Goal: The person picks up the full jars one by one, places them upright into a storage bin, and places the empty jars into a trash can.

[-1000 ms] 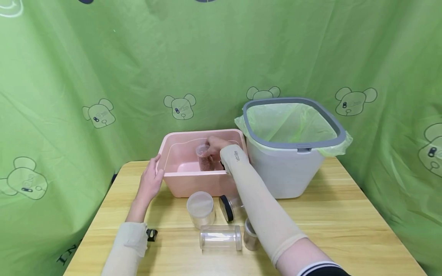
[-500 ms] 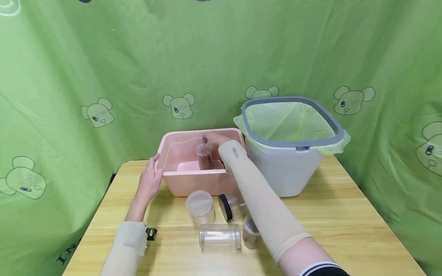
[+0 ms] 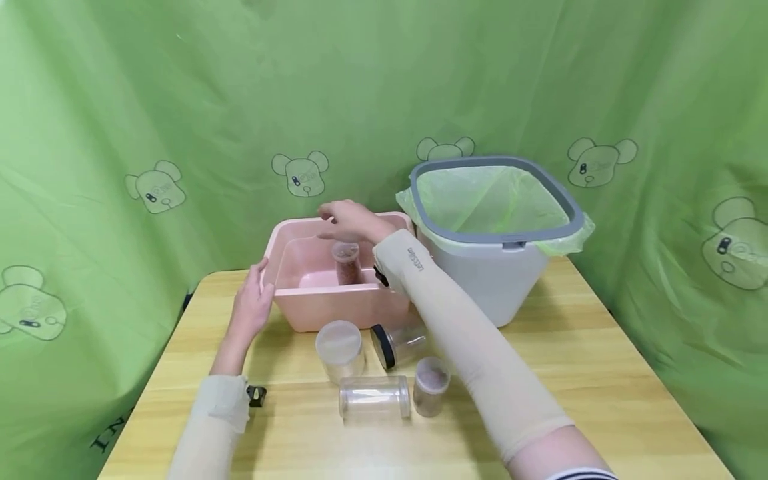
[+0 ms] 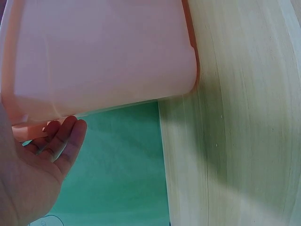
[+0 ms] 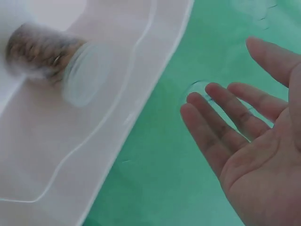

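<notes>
My left hand (image 3: pixel 252 305) lies against the left rim of a pink plastic tub (image 3: pixel 342 311), its fingers fairly straight. In the left wrist view, the fingertips (image 4: pixel 79 129) touch near the tub's edge and the thumb is out of sight. My right hand (image 3: pixel 350 221) hovers over the tub's back part, fingers spread and holding nothing. Below it, inside the tub, a clear lidded jar (image 3: pixel 348 270) of small brown pieces stands upright. The right wrist view shows this jar's contents (image 5: pixel 40 49) and pale lid, with the bare palm apart from it.
In front of the tub are a wide jar (image 3: pixel 340 353) with a whitish lid, a black-lidded jar (image 3: pixel 384 347) on its side, a clear jar (image 3: pixel 375 397) lying down and a small upright jar (image 3: pixel 431 387). A lined waste bin (image 3: pixel 480 280) stands right of the tub.
My right hand has let go of the brown-filled jar, leaving it in the tub, and has risen with fingers spread. The left hand stays at the tub's rim. The head view has shifted slightly.
</notes>
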Motion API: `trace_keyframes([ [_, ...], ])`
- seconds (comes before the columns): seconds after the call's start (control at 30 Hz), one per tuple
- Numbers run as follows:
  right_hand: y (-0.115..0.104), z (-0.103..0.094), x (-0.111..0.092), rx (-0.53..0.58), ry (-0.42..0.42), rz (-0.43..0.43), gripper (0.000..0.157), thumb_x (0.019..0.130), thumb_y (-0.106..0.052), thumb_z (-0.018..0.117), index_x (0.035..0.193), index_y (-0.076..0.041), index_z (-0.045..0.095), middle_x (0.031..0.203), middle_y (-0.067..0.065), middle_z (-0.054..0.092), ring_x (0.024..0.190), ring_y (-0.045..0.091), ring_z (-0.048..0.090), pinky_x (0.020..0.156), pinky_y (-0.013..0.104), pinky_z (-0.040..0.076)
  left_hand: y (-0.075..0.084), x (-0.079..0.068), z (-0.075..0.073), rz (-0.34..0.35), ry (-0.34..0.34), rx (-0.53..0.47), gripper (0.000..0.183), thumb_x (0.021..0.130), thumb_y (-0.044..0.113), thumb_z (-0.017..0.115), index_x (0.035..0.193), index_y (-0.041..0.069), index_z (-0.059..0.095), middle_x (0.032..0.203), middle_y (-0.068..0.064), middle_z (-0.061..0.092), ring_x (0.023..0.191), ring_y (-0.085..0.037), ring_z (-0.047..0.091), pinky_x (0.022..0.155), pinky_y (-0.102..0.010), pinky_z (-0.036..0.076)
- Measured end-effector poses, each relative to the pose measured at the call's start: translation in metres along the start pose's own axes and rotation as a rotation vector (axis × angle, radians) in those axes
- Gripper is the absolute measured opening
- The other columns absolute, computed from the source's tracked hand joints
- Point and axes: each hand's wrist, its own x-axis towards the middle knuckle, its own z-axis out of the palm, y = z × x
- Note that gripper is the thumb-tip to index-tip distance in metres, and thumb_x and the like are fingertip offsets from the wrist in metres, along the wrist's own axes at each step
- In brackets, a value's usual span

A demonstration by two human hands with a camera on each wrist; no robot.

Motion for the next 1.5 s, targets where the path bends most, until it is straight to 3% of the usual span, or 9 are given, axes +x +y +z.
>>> trace_keyframes([
  [0.13,-0.016,-0.005,-0.028,0.100,-0.018,-0.056,0.059,0.102,-0.029,0.066,0.154,-0.008,0.047,0.150,0.011,0.058,0.137,0.028,0.056,0.115,0.042,0.046,0.000,0.000,0.000,0.004,0.004,-0.001,0.060,0.101,0.017,0.044,0.159,0.005,0.033,0.168,-0.015,0.034,0.148,-0.046,0.038,0.120,-0.066,0.033],
  [0.3,-0.024,-0.002,-0.077,0.242,-0.029,-0.183,0.059,0.101,-0.023,0.068,0.153,-0.006,0.047,0.150,0.014,0.057,0.135,0.028,0.058,0.115,0.040,0.048,-0.001,0.001,0.002,0.012,0.013,-0.018,0.061,0.101,0.016,0.045,0.159,0.004,0.033,0.167,-0.015,0.035,0.149,-0.046,0.037,0.120,-0.066,0.032],
  [0.47,-0.020,0.009,-0.130,0.271,-0.015,-0.295,0.056,0.099,-0.021,0.071,0.149,-0.004,0.052,0.142,0.014,0.063,0.127,0.024,0.064,0.110,0.036,0.052,-0.001,0.001,0.001,0.015,0.020,-0.024,0.062,0.100,0.017,0.044,0.159,0.005,0.034,0.166,-0.015,0.036,0.147,-0.047,0.041,0.119,-0.066,0.034],
  [0.6,-0.006,0.018,-0.172,0.311,-0.013,-0.294,0.057,0.099,-0.023,0.071,0.151,-0.009,0.052,0.148,0.010,0.060,0.133,0.022,0.060,0.113,0.038,0.050,-0.001,0.001,0.000,0.012,0.025,-0.024,0.062,0.099,0.017,0.043,0.160,0.006,0.033,0.166,-0.016,0.036,0.146,-0.048,0.041,0.118,-0.066,0.035],
  [0.77,0.020,0.029,-0.221,0.309,0.023,-0.263,0.057,0.098,-0.028,0.072,0.150,-0.012,0.054,0.149,0.007,0.060,0.128,0.020,0.063,0.109,0.041,0.053,-0.001,0.002,0.002,0.008,0.020,-0.025,0.062,0.099,0.017,0.044,0.159,0.006,0.034,0.166,-0.016,0.036,0.147,-0.047,0.040,0.119,-0.066,0.033],
  [0.93,0.047,0.045,-0.261,0.344,0.012,-0.197,0.063,0.096,-0.028,0.074,0.153,-0.016,0.050,0.150,0.004,0.058,0.131,0.023,0.061,0.110,0.048,0.051,0.001,0.001,0.003,0.001,0.016,-0.022,0.061,0.100,0.018,0.044,0.159,0.006,0.034,0.166,-0.017,0.036,0.146,-0.048,0.040,0.118,-0.066,0.034],
  [1.13,0.078,0.070,-0.290,0.400,-0.053,-0.156,0.086,0.088,-0.029,0.083,0.161,-0.019,0.038,0.158,0.010,0.046,0.136,0.034,0.055,0.111,0.058,0.047,0.001,0.001,0.001,0.002,0.030,-0.006,0.061,0.099,0.018,0.043,0.158,0.005,0.036,0.164,-0.018,0.039,0.144,-0.048,0.043,0.116,-0.067,0.036],
  [1.27,0.090,0.086,-0.296,0.452,-0.101,-0.173,0.097,0.083,-0.031,0.087,0.162,-0.013,0.033,0.161,0.015,0.042,0.138,0.041,0.051,0.112,0.062,0.044,0.000,0.001,0.001,0.014,0.024,0.007,0.060,0.099,0.017,0.042,0.157,0.003,0.036,0.164,-0.018,0.039,0.145,-0.047,0.043,0.117,-0.065,0.037],
  [1.5,0.093,0.104,-0.293,0.414,-0.127,-0.165,0.096,0.082,-0.035,0.087,0.159,-0.007,0.038,0.156,0.014,0.051,0.138,0.032,0.054,0.114,0.052,0.046,0.001,0.000,-0.002,0.030,-0.018,0.034,0.059,0.102,0.017,0.038,0.159,0.002,0.032,0.164,-0.023,0.037,0.143,-0.050,0.043,0.115,-0.067,0.038],
])
